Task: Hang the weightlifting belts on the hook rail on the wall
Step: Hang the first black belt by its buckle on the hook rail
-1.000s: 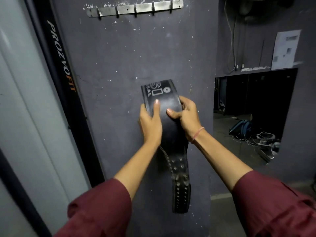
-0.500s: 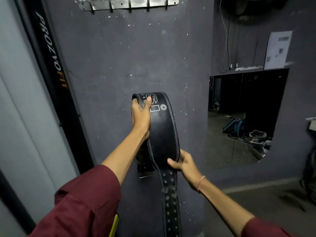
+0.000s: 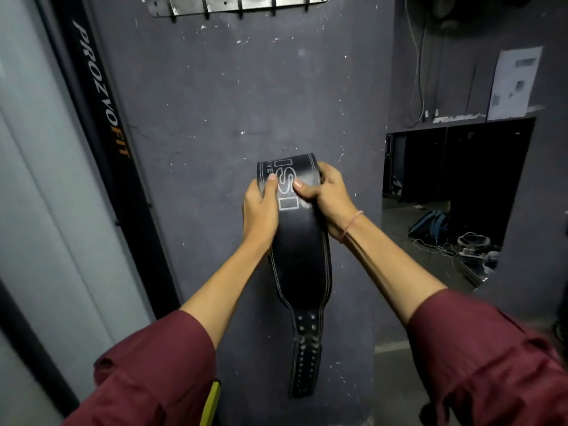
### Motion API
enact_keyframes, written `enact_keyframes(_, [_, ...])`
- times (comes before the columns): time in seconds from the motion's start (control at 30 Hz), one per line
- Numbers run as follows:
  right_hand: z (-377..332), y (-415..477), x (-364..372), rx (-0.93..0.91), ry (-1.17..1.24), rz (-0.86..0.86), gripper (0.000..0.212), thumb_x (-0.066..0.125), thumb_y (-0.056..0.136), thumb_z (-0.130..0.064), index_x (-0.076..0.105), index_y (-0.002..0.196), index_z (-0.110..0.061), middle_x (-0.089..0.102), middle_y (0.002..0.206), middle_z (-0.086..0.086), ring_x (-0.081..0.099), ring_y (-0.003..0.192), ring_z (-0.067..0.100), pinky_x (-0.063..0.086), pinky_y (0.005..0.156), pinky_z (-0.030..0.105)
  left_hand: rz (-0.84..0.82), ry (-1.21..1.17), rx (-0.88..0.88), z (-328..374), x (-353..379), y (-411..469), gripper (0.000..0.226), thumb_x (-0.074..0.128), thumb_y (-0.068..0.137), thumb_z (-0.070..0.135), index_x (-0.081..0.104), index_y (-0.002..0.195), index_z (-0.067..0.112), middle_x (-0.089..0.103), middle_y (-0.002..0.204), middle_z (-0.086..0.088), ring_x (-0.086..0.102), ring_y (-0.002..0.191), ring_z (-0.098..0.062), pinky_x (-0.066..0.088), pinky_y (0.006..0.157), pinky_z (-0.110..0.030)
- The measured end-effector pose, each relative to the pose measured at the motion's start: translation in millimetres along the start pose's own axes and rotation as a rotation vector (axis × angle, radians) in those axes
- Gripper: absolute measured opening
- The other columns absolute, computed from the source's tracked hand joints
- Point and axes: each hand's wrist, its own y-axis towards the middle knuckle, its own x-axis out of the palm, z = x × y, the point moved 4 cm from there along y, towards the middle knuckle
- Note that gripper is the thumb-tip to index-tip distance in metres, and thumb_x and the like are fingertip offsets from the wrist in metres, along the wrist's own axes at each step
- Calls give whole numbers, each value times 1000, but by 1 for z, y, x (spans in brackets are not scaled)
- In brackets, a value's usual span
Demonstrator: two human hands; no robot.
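Leather weightlifting belt [image 3: 299,250] sits mid-frame, folded over, both your grips clenched on its wide top: left hand [image 3: 259,210], right hand [image 3: 330,198]. It looks stiff and heavy; lift toward the hook rail [image 3: 239,4] at upper centre.

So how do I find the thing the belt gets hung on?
Look at the big dark grey wall straight ahead, and follow it up to the top of the picture, above the black leather weightlifting belt. There sits the flat silver metal hook rail. It is the only shiny strip on that wall, with a row of small dark hooks along it.
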Motion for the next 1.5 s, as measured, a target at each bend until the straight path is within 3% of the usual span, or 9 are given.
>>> enact_keyframes(0.13, [6, -18, -5, -46, -14, -45, 44, 60, 79, 22, 52, 121, 13, 67, 100, 18, 67, 86, 28, 61, 74, 33, -166, -351, -461, 3, 1, 28, 59, 66, 89, 37, 56, 128, -6, 68, 118, -27, 71, 89, -33, 61, 65, -41])
enact_keyframes(0.2, [12, -26, -11, -45, -24, -62, 44, 60, 78, 23, 52, 120, 12, 67, 99, 18, 67, 86, 28, 61, 74, 33, -192, -353, -522, 7, 3, 30, 44, 64, 92, 25, 59, 122, -8, 69, 107, -26, 70, 85, -34, 62, 64, -43])
enact_keyframes(0.3, [22, -38, -23, 26, 15, -44, 35, 61, 84, 14, 55, 118, 7, 69, 99, 18, 69, 84, 27, 61, 74, 36, -193, -403, -445, 10, 13, 18, 19, 60, 93, 4, 58, 110, -1, 66, 94, -22, 69, 73, -32, 62, 63, -46])
enact_keyframes(0.47, [11, -26, -32, 50, -10, 54, 28, 64, 92, -5, 53, 118, -3, 70, 97, 10, 70, 81, 22, 60, 71, 33, -238, -485, -337, 6, 27, -4, 32, 55, 83, -15, 57, 108, 5, 67, 99, -22, 69, 81, -37, 60, 78, -54])
enact_keyframes(0.67, [10, -34, -23, -59, -23, -30, 35, 64, 86, 12, 55, 115, -5, 70, 94, 7, 70, 80, 18, 60, 71, 32, -379, -490, -530, 18, 21, 5, 65, 78, 78, 32, 59, 125, -9, 67, 117, -29, 69, 101, -41, 60, 82, -50])
enact_keyframes(0.77, [19, -41, -26, -52, -19, -36, 38, 66, 85, 10, 54, 119, -2, 71, 101, 11, 72, 86, 22, 61, 76, 35, -191, -440, -361, 19, 16, 13, 36, 72, 85, 5, 62, 117, -9, 71, 105, -25, 72, 88, -36, 62, 75, -49])
enact_keyframes(0.9, [59, -63, -42, 36, -8, -51, 34, 67, 84, 11, 60, 117, 6, 71, 112, 21, 71, 93, 26, 61, 83, 37, -224, -394, -244, 13, 20, 11, 13, 68, 82, -7, 67, 89, 3, 71, 84, -16, 70, 75, -30, 60, 75, -47])
enact_keyframes(1.33, [46, -50, -35, -43, 24, -10, 28, 67, 87, 5, 65, 113, -3, 75, 104, 9, 72, 92, 20, 59, 82, 32, -271, -396, -129, 19, 24, 1, 19, 63, 80, -14, 67, 88, 3, 73, 81, -11, 70, 71, -24, 60, 67, -38])
enact_keyframes(1.5, [123, -106, -56, 192, -74, -56, 35, 76, 79, 4, 66, 112, 3, 74, 111, 15, 70, 107, 36, 57, 94, 42, -183, -410, -123, 26, 18, 16, 22, 67, 74, -14, 69, 81, 7, 72, 87, -17, 68, 83, -31, 55, 90, -57])
